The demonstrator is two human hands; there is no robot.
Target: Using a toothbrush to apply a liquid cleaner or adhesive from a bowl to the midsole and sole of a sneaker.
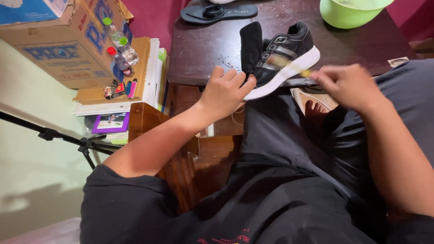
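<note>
The left hand (224,92) rests on the near edge of a dark wooden table (203,49), its fingers curled and pressed against the toe end of a black sneaker (280,52) with a white sole. The sneaker lies on its side at the table's near edge, its tongue pulled up and the white sole facing the person's lap. The right hand (346,86) is closed around the yellowish handle of a small brush (289,63), which is blurred; its bristle end lies over the side of the sneaker near the laces. How tightly the right fingers grip cannot be told through the blur.

Farther back on the table lies 1 dark insole (219,12), and a green plastic basin (350,11) sits at the far right corner. To the left, a cardboard box (54,45) stands beside 2 plastic bottles (120,45) lying on a stack of books (144,77). A black tripod leg (58,135) crosses the pale floor below them.
</note>
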